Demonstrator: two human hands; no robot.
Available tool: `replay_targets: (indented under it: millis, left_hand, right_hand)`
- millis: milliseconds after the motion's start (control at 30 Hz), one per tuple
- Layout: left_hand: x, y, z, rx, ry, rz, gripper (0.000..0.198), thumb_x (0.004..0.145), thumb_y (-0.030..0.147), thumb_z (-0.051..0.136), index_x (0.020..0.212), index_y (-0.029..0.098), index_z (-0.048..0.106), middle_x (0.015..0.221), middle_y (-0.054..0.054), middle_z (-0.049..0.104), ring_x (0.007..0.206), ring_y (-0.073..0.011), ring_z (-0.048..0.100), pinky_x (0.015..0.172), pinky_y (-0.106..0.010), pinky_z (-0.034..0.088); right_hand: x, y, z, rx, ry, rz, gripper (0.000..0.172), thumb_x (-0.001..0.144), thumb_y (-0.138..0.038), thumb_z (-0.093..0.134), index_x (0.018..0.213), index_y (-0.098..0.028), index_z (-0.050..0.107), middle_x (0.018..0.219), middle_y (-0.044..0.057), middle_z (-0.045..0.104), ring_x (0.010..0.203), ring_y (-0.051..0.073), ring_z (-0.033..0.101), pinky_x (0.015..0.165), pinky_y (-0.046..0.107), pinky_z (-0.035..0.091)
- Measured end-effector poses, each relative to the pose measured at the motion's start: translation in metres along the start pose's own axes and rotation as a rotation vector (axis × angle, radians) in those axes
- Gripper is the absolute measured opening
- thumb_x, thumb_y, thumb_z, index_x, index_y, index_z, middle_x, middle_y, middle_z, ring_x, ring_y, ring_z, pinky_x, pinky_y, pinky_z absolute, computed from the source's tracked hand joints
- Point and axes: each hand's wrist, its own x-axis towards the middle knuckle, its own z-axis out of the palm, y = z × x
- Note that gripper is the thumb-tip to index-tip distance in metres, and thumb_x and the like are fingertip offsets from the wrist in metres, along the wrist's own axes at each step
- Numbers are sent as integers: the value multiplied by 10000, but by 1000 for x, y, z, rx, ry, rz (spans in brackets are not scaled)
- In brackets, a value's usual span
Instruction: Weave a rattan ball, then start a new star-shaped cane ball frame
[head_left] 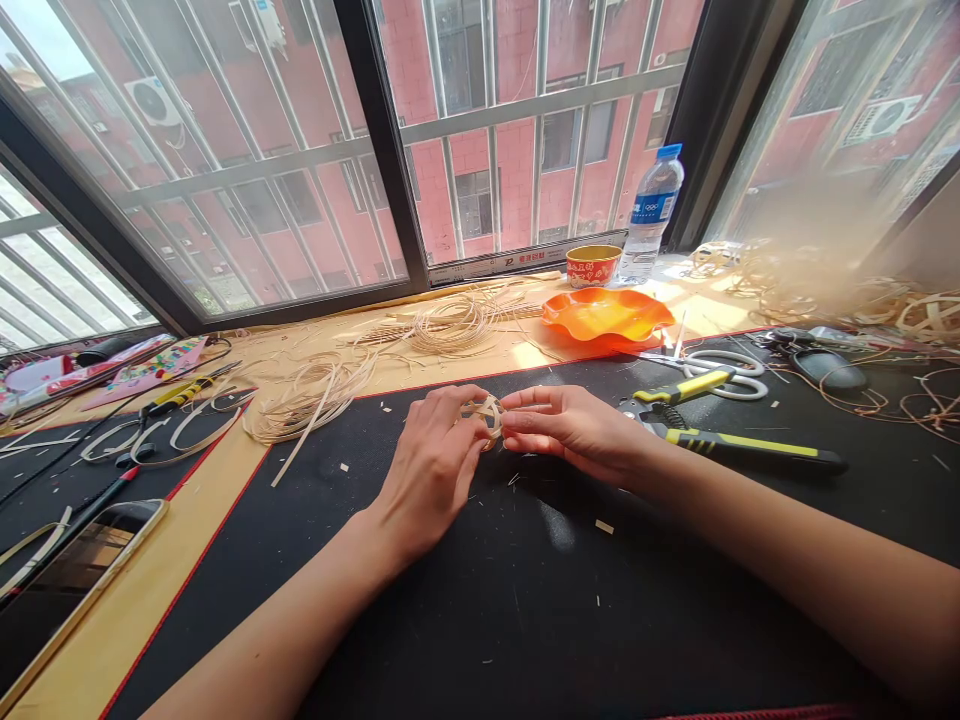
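A small round weave of pale bamboo-like strips [491, 418] is held between both hands, just above a black mat [450, 620]. My left hand [439, 450] closes on its left side, thumb and fingers bent round it and hiding part of it. From the right, my right hand [570, 430] pinches its edge with the fingertips. Coils of thin pale strips [315, 395] lie beyond my left hand. To the right of my right hand rest yellow-and-black pliers [742, 445] and white-handled scissors [731, 370].
An orange wavy-edged dish [607, 318], a red tin [592, 266] and a water bottle [652, 215] stand near the window. More strip bundles [465, 320] lie at the back. On the left are a phone [82, 590] and a yellow-handled tool [176, 397]. Small scraps dot the mat.
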Motion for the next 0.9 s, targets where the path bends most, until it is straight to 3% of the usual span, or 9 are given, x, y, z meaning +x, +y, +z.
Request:
replay_targets:
  millis: [333,467,733,900]
  left_hand:
    - [-1,-4,2,-104,-13,19,126,866,95,536,885,171,635,1131,-119,567,1067,-239,545,879,-424,496]
    - [0,-4,0,-69,3,-36,204,793,105,655,974,183,602,1145,-108,557,1101,-258,518,923,-452,455]
    - [0,-7,-1,22,52,-180,156,727,56,700,812,159,618,1066,-95,586,1023,-269,556,870,-454,471]
    - [-1,-9,0,73,43,-122,115,761,31,650,768,146,645,1041,-103,606,1015,-268,550,851,-445,489]
  right_hand:
    - [-2,-2,1,29,20,51,328,531,-74,817,815,-120,660,707,5,667,638,112,647,662,221,563]
    - [-2,-5,2,49,46,80,224,599,-19,738,794,-109,674,728,27,686,631,97,636,636,177,554]
    - [0,-10,-1,45,38,49,163,731,-26,609,771,-109,744,866,71,713,771,112,634,701,139,528]
    - [1,-9,-2,72,61,46,173,732,-11,604,686,-111,738,818,69,710,726,97,616,671,128,524]
